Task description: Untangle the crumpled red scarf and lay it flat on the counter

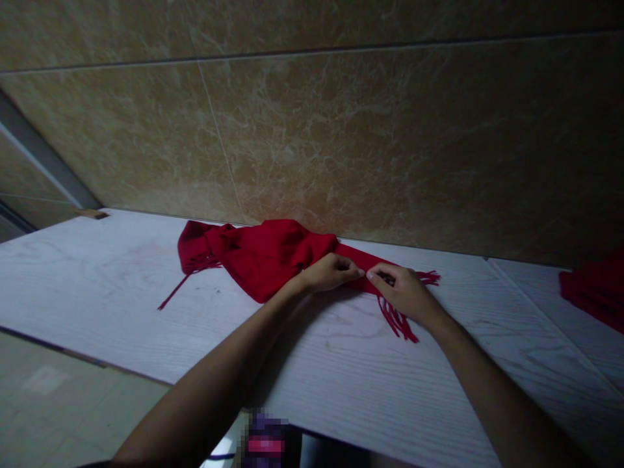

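Observation:
A red fringed scarf [263, 260] lies bunched on the white wood-grain table [146, 312], against the wall. Its narrow end stretches to the right, with tassels at both ends. My left hand [331, 273] pinches the scarf's narrow band between thumb and fingers. Almost touching it, my right hand [400, 292] grips the same band close to the fringe. The fingertips of the two hands nearly meet. The band is partly hidden under my fingers.
A second red cloth [595, 289] lies at the table's far right edge. A beige marble-patterned tile wall [341, 130] rises behind the table. A small wooden piece [91, 214] sits at the back left corner. A pixelated object [263, 445] shows below my arms, and floor tiles [58, 396] lie at lower left.

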Motion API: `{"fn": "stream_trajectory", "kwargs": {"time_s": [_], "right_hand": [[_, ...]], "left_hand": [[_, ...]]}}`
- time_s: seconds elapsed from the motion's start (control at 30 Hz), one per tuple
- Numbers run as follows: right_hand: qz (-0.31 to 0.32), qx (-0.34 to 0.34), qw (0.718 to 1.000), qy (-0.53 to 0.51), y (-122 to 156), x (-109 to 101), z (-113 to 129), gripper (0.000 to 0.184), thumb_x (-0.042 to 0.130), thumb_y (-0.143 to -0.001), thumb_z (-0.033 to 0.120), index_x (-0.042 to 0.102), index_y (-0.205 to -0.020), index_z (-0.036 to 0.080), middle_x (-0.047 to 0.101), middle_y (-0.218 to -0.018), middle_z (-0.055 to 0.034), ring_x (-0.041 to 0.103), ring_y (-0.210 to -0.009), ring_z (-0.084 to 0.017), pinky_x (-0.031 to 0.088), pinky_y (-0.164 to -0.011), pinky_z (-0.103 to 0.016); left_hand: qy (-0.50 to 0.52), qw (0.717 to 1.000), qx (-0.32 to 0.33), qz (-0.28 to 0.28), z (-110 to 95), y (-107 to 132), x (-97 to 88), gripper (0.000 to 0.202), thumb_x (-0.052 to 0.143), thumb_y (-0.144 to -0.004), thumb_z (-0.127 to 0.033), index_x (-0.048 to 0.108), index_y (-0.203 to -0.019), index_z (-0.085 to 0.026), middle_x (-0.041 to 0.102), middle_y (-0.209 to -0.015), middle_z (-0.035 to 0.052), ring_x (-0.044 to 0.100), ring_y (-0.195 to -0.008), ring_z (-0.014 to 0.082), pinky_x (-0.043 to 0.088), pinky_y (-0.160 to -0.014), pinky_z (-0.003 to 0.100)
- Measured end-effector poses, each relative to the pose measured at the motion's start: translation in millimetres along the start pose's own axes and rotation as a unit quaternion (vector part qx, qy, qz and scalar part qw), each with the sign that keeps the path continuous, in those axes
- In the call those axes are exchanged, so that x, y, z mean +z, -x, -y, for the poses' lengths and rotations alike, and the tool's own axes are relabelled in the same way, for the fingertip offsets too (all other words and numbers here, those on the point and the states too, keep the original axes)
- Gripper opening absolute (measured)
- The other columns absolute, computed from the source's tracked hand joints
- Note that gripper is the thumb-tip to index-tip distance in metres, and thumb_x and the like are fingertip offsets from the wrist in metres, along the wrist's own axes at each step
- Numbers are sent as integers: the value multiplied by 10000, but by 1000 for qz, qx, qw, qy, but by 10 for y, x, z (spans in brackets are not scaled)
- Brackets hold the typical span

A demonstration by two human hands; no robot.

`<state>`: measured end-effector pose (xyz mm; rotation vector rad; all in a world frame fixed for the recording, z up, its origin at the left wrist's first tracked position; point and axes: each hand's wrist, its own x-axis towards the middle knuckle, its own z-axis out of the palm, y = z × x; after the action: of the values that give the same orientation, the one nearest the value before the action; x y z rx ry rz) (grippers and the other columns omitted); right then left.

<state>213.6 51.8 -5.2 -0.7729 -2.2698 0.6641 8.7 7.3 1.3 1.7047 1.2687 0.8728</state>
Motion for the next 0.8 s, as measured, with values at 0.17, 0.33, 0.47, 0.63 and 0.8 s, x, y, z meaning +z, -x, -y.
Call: {"fn": "stream_trajectory", "kwargs": {"time_s": [0.17,0.33,0.47,0.63,0.8], "right_hand": [[-6,-8,1000,0,-1,-2,9,224,525,-911,315,685,-786,219,726,-747,-23,626,-667,-177,495,-668,-315],[-3,-3,1000,-8,0,-2,9,221,531,-911,323,687,-792,222,730,-760,-22,640,-696,-186,493,-687,-319],[2,7,1000,-11,0,-1,5,217,534,-910,322,693,-802,221,738,-784,-26,652,-723,-193,484,-690,-322],[8,13,1000,-15,3,-3,5,211,538,-912,318,696,-805,226,744,-796,-27,663,-742,-198,485,-704,-329],[5,11,1000,-18,5,-6,12,219,533,-912,324,690,-798,223,744,-794,-28,665,-737,-196,490,-706,-325]], "left_hand": [[15,1000,11,-7,40,-28,-2,253,625,-885,-382,682,-841,-139,626,-758,-11,520,-700,108,427,-719,257],[5,1000,3,-3,57,-39,-3,240,626,-885,-344,730,-886,-127,698,-822,18,584,-750,125,466,-783,273],[3,1000,6,2,54,-27,-1,260,648,-872,-361,741,-906,-121,715,-850,30,612,-773,131,476,-790,268],[-18,1000,8,9,49,-17,-4,233,634,-882,-328,742,-924,-126,735,-893,46,631,-795,133,480,-799,266],[-29,999,18,10,51,-21,-13,235,615,-888,-325,729,-909,-121,718,-860,41,610,-770,131,473,-804,277]]}}
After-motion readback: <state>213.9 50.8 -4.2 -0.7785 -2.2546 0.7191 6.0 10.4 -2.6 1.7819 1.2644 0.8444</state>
